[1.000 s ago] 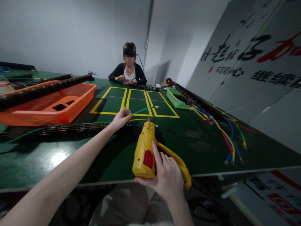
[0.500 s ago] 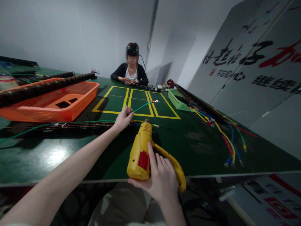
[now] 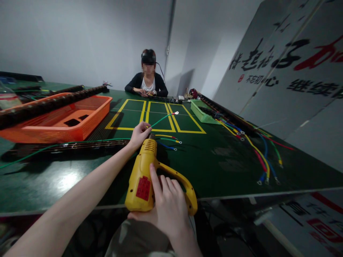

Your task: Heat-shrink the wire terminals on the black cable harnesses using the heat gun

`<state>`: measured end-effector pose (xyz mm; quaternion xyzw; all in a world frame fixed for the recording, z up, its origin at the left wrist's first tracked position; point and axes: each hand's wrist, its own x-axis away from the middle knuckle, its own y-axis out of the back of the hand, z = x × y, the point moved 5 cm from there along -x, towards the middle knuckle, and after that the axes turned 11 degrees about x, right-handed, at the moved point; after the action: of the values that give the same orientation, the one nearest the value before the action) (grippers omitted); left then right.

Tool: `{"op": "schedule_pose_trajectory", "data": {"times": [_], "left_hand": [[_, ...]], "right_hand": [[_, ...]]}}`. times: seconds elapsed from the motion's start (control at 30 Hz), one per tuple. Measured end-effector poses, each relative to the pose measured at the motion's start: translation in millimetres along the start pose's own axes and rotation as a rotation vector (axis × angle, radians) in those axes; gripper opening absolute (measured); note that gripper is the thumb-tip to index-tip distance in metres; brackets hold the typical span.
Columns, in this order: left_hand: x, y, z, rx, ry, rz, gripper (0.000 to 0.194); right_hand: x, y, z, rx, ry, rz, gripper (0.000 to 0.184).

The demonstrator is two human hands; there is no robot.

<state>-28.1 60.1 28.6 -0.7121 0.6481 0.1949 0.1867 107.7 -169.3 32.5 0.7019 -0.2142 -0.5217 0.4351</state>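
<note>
My right hand (image 3: pixel 167 208) grips a yellow electric screwdriver (image 3: pixel 144 175) by its handle, its nose pointing away towards my left hand. My left hand (image 3: pixel 139 135) is stretched out over the green table (image 3: pixel 214 160) and pinches a green wire (image 3: pixel 163 119) whose ring terminal sticks up to the right. The wire runs back to the left along a long dark terminal strip (image 3: pixel 66 145) lying on the table. Short yellow, green and blue wire ends (image 3: pixel 168 141) lie just right of the screwdriver's nose.
An orange basket (image 3: pixel 61 117) with a dark strip across it stands at the left. A light green tray (image 3: pixel 202 112) and several coloured wires (image 3: pixel 259 157) lie at the right. A person sits at the far end of the table (image 3: pixel 147 84). White boards with writing lean at the right.
My right hand has swung the screwdriver left and closer to me, its nose now beside my left hand. The green wire's free end has risen slightly.
</note>
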Motion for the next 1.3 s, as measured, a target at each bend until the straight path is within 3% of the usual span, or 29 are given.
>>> {"op": "schedule_pose_trajectory", "data": {"times": [0.23, 0.47, 0.67, 0.93, 1.3], "left_hand": [[2.4, -1.0, -1.6, 0.013, 0.001, -0.014, 0.019], [2.0, -1.9, -0.3, 0.033, 0.006, -0.003, 0.018], [3.6, -2.3, 0.6, 0.037, 0.045, 0.016, 0.02], [2.6, -3.1, 2.2, 0.039, 0.041, 0.011, 0.02], [1.4, -2.8, 4.4, 0.025, 0.017, 0.009, 0.02]], "right_hand": [[3.9, -0.7, -23.1, -0.001, 0.012, 0.005, 0.117], [15.5, -0.3, -54.3, 0.028, -0.068, -0.023, 0.122], [18.8, 0.7, -67.2, 0.109, -0.14, -0.025, 0.118], [16.7, -1.9, -64.1, 0.118, -0.149, 0.017, 0.119], [5.1, -0.1, -29.0, 0.043, -0.07, 0.017, 0.125]]}}
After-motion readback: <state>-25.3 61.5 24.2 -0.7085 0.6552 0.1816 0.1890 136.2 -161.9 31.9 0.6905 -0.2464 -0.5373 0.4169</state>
